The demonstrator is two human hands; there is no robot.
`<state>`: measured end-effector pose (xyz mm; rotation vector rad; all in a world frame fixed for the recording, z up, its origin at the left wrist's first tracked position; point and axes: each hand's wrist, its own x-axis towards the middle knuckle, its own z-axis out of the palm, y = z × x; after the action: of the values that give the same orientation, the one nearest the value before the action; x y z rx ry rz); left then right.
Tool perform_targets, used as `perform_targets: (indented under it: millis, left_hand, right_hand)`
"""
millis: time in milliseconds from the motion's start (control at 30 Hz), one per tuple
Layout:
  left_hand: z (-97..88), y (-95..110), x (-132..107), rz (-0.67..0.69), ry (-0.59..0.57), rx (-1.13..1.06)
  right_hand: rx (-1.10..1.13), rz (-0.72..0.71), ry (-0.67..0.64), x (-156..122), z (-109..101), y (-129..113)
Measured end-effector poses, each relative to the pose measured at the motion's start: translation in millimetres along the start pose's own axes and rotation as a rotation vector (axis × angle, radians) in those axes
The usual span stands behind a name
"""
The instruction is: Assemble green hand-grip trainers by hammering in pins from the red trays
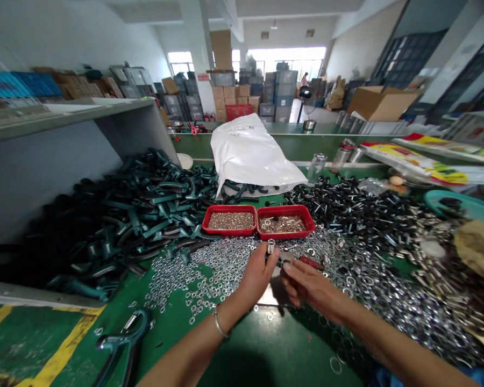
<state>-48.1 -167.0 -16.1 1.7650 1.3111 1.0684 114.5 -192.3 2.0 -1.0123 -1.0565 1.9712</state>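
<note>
Over the middle of the bench, my left hand (261,271) is closed around a short metal coil spring (271,246), which stands up between thumb and fingers. Close on its right, my right hand (306,282) is closed, thumb and fingers pressed together; a small dark part shows at the fingertips, too hidden to name. Just behind the hands lies a tool with a red handle (311,263), partly covered. A pale plate (268,295) lies on the bench beneath them. Near the left front rests a green hand gripper with a spring (135,336).
Two red trays (229,233) (286,235) of small metal parts stand ahead. Loose nuts and rings (210,279) spread around. Green handles (157,199) pile up at left, black-headed bolts (347,204) at right. Behind the trays lies a white sack (254,153).
</note>
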Motion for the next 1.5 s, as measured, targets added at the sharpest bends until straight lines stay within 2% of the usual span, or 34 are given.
perform_targets:
  millis: [67,167,233,300,367,400,433,500,600,633,667,700,767,800,833,933,1000,1167,1300,1367,1500]
  left_hand:
    - [-3.3,-1.3,1.5,0.027,-0.030,-0.031]
    - [-9.4,-2.7,2.2,0.073,-0.093,-0.065]
    - [-11.4,-5.7,1.9,0.039,-0.106,-0.114]
    - [-10.9,-10.2,1.2,-0.037,-0.087,-0.190]
    - [-9.5,-14.3,0.2,-0.112,-0.062,-0.250]
    - [-9.1,-15.6,-0.6,-0.133,-0.056,-0.256]
    - [-9.2,-16.3,-1.5,-0.138,-0.058,-0.247]
    - [-10.9,-15.8,-4.1,-0.107,-0.079,-0.206]
    - [-15.1,-14.4,-7.7,-0.020,-0.123,-0.137]
    - [-15.7,-14.7,-8.1,-0.003,-0.143,-0.110]
    - [-15.5,-15.4,-8.0,0.003,-0.156,-0.084]
    - [-14.5,-16.4,-7.4,-0.007,-0.158,-0.066]
    - [-10.9,-17.9,-4.9,-0.058,-0.136,-0.085]
    - [-8.8,-18.0,-3.3,-0.074,-0.114,-0.111]
    - [-6.9,-17.4,-1.6,-0.066,-0.090,-0.135]
    - [-3.7,-13.5,3.7,0.096,-0.038,-0.114]
    - [-2.2,-11.7,7.5,0.189,-0.021,-0.062]
    - [4.7,-13.2,14.0,0.084,0.047,-0.047]
    - [2.7,-10.2,13.0,0.209,0.002,0.024]
    - [1.1,-9.1,11.7,0.207,-0.011,0.022]
    - [7.3,-12.7,8.8,-0.049,0.089,-0.047]
  right_hand:
    - [-0.010,0.040,-0.040,0.9,-1.7,0.6]
    - [-0.041,0.250,-0.183,4.1,-8.1,1.2]
    - [-0.272,0.276,-0.165,6.8,-10.7,0.4]
    - [-0.662,0.083,0.012,8.7,-10.3,-1.6]
    - [-1.039,-0.224,0.222,9.3,-8.1,-3.0]
    - [-1.160,-0.352,0.285,9.2,-7.0,-2.8]
    - [-1.207,-0.417,0.296,8.9,-6.2,-1.6]
    - [-1.144,-0.368,0.187,7.9,-5.9,3.0]
    - [-0.910,-0.102,-0.119,6.2,-8.3,10.3]
    - [-0.850,-0.049,-0.177,6.0,-9.3,11.1]
    - [-0.814,-0.046,-0.176,6.0,-10.2,10.8]
    - [-0.791,-0.086,-0.121,6.3,-10.9,9.6]
    - [-0.778,-0.251,0.084,7.6,-12.1,5.7]
    - [-0.745,-0.287,0.138,8.4,-12.6,3.9]
    - [-0.685,-0.260,0.124,9.3,-13.2,2.6]
    - [-0.466,0.015,-0.125,12.7,-14.0,0.2]
    - [-0.408,0.088,-0.197,16.1,-12.3,-2.6]
    - [-0.499,-0.090,-0.060,23.7,-3.8,-16.4]
    - [-0.603,-0.186,0.032,19.4,-6.3,-15.7]
    - [-0.699,-0.265,0.097,16.2,-9.6,-9.7]
    - [-0.916,-0.519,0.239,15.9,-11.5,4.6]
